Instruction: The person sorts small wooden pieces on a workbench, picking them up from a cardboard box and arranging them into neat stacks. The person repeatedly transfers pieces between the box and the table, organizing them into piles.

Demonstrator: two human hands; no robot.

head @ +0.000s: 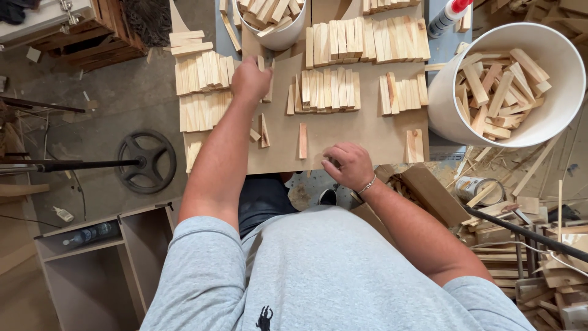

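Pale raw wooden slats (324,91), matt brown fibreboard panel (343,132), smooth white plastic bucket (554,43), grey cotton shirt (331,276)

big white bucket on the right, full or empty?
Roughly full: the white bucket holds loose wooden pieces piled close to its rim.

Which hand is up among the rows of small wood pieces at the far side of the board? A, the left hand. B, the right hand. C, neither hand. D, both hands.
A: the left hand reaches up to the upright wood pieces beside the rows, while the right hand rests at the near edge of the board, close to the body.
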